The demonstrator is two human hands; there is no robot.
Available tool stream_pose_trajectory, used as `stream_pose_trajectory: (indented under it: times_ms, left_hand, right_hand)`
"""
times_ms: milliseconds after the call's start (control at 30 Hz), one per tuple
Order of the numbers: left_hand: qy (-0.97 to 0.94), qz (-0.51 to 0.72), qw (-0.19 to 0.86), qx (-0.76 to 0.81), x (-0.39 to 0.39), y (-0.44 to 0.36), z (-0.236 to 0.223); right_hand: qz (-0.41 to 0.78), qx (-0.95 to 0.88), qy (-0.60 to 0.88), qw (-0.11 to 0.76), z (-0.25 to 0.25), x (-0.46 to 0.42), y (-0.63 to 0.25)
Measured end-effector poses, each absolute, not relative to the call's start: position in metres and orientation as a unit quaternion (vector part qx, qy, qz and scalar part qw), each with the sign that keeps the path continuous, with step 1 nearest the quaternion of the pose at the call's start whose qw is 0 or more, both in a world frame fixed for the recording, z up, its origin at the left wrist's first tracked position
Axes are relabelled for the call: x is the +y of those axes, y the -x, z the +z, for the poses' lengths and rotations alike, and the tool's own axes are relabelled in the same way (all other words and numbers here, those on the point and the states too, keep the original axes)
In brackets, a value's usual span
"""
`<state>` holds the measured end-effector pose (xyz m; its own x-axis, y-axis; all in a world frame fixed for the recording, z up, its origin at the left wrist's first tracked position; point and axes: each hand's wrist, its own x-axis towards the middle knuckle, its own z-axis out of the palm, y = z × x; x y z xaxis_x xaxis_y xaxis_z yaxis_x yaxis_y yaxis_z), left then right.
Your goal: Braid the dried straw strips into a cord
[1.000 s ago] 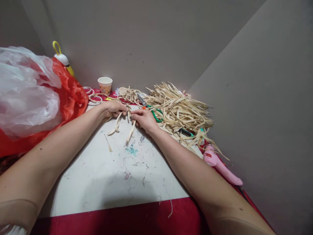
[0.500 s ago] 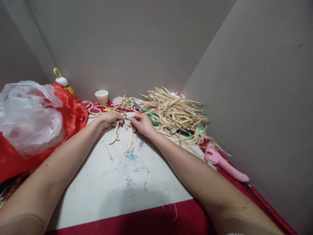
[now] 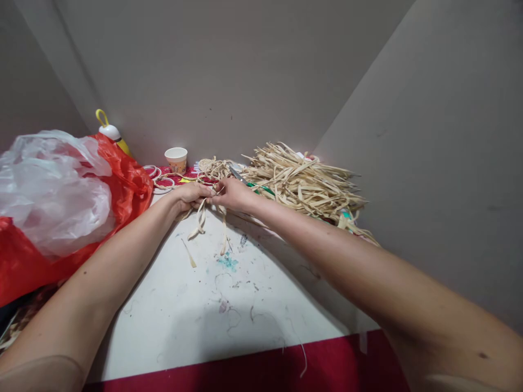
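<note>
My left hand (image 3: 192,196) is closed, pinching pale dried straw strips (image 3: 200,222) whose loose ends hang down over the white board (image 3: 171,305). Right beside it, my right hand (image 3: 233,194) is closed too, its fingertips working on the same strips and touching or nearly touching the left fingers. The exact spot between the fingertips is mostly hidden. A braided straw cord (image 3: 196,180) runs behind the left hand to a tangled coil (image 3: 216,167). Scissors with green handles (image 3: 261,188) lie just behind my right hand, partly covered by it.
A big heap of dried straw strips (image 3: 306,182) lies at the back right. A paper cup (image 3: 176,161) stands by the back wall, near white rings (image 3: 163,185). Red and clear plastic bags (image 3: 53,190) crowd the left, with a yellow-and-white bottle (image 3: 111,132) behind. A loose strip (image 3: 189,255) lies on the board.
My right hand has turned and lifted slightly, its forearm swinging up and outward, so it now covers the pink glue gun and more of the scissors. The view has shifted a little left.
</note>
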<state>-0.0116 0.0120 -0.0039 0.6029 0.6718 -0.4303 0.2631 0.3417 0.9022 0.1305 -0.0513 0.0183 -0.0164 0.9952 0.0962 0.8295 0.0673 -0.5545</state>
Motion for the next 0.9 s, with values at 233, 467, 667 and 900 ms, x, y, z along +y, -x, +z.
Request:
stream_pose_trajectory:
  times_ms: [233,467,667,900]
  left_hand:
    - [-0.548,0.186,0.704,0.412,0.01,0.012,-0.005]
    - [-0.562,0.183,0.703,0.396,0.012,0.011,-0.009]
    - [-0.557,0.191,0.703,0.4,0.008,0.012,-0.007]
    - [-0.563,0.194,0.7,0.393,0.007,0.011,-0.008]
  right_hand:
    - [0.44,-0.541,0.666,0.264,0.02,-0.053,-0.126]
    - [0.659,-0.407,0.566,0.281,0.015,-0.049,-0.129]
    - [0.656,-0.436,0.554,0.27,0.013,-0.047,-0.133]
    - [0.57,-0.533,0.579,0.235,0.012,-0.05,-0.138]
